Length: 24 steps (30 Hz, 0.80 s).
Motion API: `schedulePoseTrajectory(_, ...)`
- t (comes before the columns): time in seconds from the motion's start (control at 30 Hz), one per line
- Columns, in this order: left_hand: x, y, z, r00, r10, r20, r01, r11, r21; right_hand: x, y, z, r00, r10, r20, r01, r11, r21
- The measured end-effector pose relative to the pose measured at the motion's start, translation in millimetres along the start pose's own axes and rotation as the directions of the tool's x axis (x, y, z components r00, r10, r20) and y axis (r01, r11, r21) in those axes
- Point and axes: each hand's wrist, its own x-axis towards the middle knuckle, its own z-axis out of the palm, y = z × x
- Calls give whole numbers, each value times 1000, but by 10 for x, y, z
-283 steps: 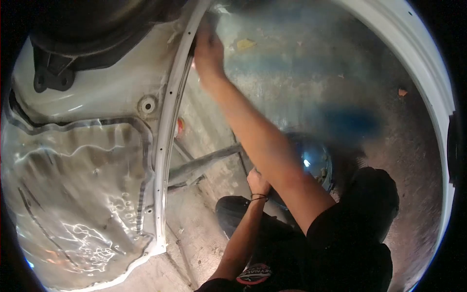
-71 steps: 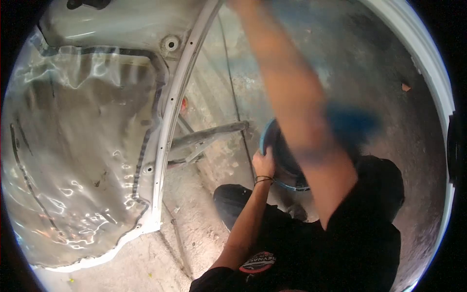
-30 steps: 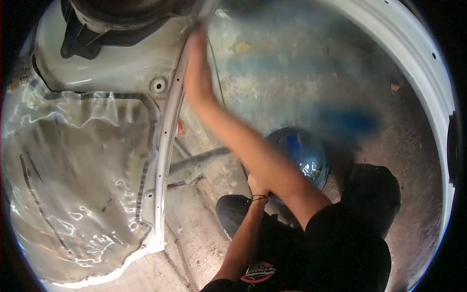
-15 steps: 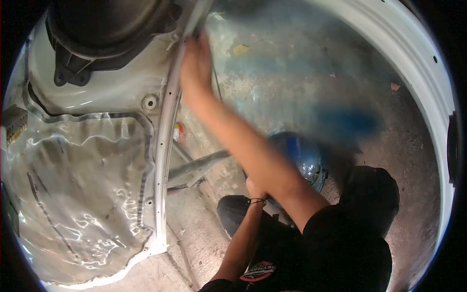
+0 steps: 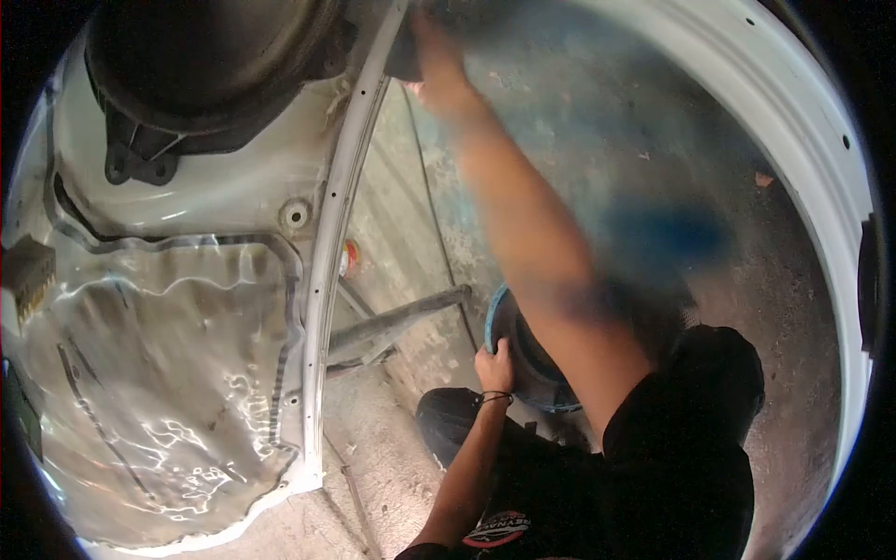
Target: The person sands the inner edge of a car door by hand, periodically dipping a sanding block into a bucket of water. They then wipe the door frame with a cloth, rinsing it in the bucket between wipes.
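My left hand [image 5: 495, 367], with a dark band at its wrist, grips the rim of a dark round bucket [image 5: 537, 373] that has a blue edge. The thumb lies over the rim, and my right forearm covers part of the bucket. My right arm stretches far forward, its hand [image 5: 437, 61] close beside the upper edge of a white car door panel [image 5: 322, 243]. Motion smears those fingers. A dark patch [image 5: 403, 56] shows between them and the door edge; I cannot tell whether the hand holds it.
A black speaker-like round housing [image 5: 205, 65] is fixed on the door panel, above a clear plastic sheet [image 5: 177, 373]. A dark bar [image 5: 401, 317] juts out from behind the door's edge. A curved white frame [image 5: 793, 131] borders the right side. A red-and-white item [image 5: 349, 258] lies behind the door.
My right hand has moved from the door edge forward and slightly right. My left hand now shows on the bucket's rim, and the bucket appears shifted towards my left.
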Motion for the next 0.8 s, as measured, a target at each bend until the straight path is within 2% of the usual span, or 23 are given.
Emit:
schedulePoseTrajectory(0.1, 14, -67, 13, 1000, -25, 16, 26, 1000, -18, 146, 216, 174, 997, -30, -72, 26, 998, -56)
schedulePoseTrajectory(0.17, -60, 90, -20, 999, -37, 10, 37, 998, 42, 368, 285, 205, 995, -48, -87, 42, 997, -72)
schedulePoseTrajectory(0.3, -175, 346, -52, 998, -60, -9, 61, 997, 51, 761, 281, 142, 998, -57, 21, 57, 998, 30)
schedulePoseTrajectory(0.37, -45, 52, 10, 998, -66, 11, 66, 998, 0, 552, 355, 126, 996, -59, 67, 53, 995, 86)
schedulePoseTrajectory(0.4, -17, -71, 33, 997, -74, 29, 75, 996, -44, 358, 415, 164, 999, -35, 34, 34, 999, 41)
schedulePoseTrajectory(0.53, -35, 60, 0, 996, -81, 46, 84, 994, -68, -87, 559, 367, 992, 27, -123, -41, 993, -115)
schedulePoseTrajectory(0.6, -116, 264, -26, 996, -86, -27, 88, 994, 68, 499, 621, 232, 994, -21, -111, -6, 971, -240)
schedulePoseTrajectory(0.63, -140, 353, -36, 995, -90, -37, 92, 994, 65, 709, 520, 88, 999, 13, 33, -4, 968, -251)
schedulePoseTrajectory(0.67, -178, 423, -54, 992, -124, -26, 125, 991, 38, 883, 602, 70, 999, 22, 37, -12, 969, -247)
schedulePoseTrajectory(0.7, -178, 467, -65, 988, -152, -12, 152, 988, 11, 1066, 664, 87, 992, -126, 8, 126, 980, -154)
schedulePoseTrajectory(0.77, -63, 159, -14, 991, -136, -16, 136, 990, 32, 1213, 654, 153, 911, -403, -94, 405, 914, 8)
schedulePoseTrajectory(0.8, -44, 120, -12, 993, -121, 9, 121, 993, 8, 166, 225, 291, 999, 41, -11, -40, 997, 64)
